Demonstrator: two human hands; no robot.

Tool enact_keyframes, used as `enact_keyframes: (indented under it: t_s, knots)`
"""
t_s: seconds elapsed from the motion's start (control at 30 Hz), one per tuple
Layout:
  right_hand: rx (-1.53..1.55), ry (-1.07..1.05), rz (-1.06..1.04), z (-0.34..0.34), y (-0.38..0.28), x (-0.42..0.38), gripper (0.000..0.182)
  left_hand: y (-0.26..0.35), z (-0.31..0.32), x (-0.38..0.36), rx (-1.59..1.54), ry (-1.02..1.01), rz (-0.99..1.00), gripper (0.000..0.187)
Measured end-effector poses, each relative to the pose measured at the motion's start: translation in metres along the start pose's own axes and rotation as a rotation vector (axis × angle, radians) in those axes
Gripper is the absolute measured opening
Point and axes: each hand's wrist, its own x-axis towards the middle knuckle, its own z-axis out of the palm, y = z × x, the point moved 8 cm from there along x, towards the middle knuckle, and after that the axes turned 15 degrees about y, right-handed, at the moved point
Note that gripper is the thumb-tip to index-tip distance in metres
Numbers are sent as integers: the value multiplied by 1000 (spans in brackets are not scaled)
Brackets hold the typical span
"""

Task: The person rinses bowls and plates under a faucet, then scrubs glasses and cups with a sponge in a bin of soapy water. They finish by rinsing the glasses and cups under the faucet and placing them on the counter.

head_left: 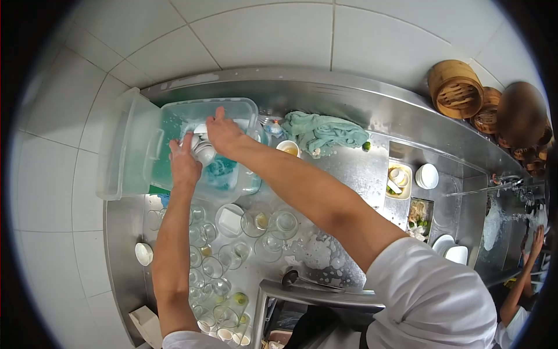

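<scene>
Both my hands reach into a clear plastic tub of greenish, sudsy water at the back left. My left hand is closed around the near left side of a cluster of small white bowls. On the far side of the cluster, my right hand grips the edge of a white dish, partly hidden under its fingers. The bowls lie between the two hands, just above the foamy blue-green water. How many pieces each hand holds cannot be made out.
Several clear glasses crowd the steel counter at front left. A green cloth lies behind a small cup. Rightward are a food tray, white bowls, a running tap and bamboo steamers. Another person's hand is far right.
</scene>
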Motion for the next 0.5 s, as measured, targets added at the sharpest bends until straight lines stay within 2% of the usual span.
enact_keyframes:
  t_s: [0.07, 0.17, 0.2, 0.23, 0.27, 0.3, 0.33, 0.4, 0.47, 0.5]
  knots:
    - [50, 46, 10, -8, -11, 2, 39, 1, -12, -1, 46, 85, 75, 71]
    - [301, 175, 50, -42, -19, -7, 43, -18, -19, -7, 118, 328, 358, 69]
    - [348, 484, -96, -45, -17, -11, 52, -28, -18, -10, 196, 304, 437, 61]
    - [312, 642, -253, -49, -14, -21, 61, -19, -31, -8, 194, 354, 454, 56]
    - [306, 928, -358, -57, -5, -41, 56, -19, -39, -11, 270, 503, 596, 47]
    - [525, 701, -94, -70, 14, -48, 45, -18, -58, -7, 74, 569, 483, 40]
    - [718, 691, -43, -122, 28, -87, 37, 15, -86, -14, -8, 659, 441, 38]
    - [653, 716, 64, -179, 68, -165, 37, 35, -103, -25, 14, 845, 373, 42]
    - [648, 606, 84, -213, 111, -243, 37, 59, -131, -35, 22, 1051, 272, 44]
    - [563, 528, 207, -232, 140, -283, 35, 85, -143, -39, 14, 1054, 277, 44]
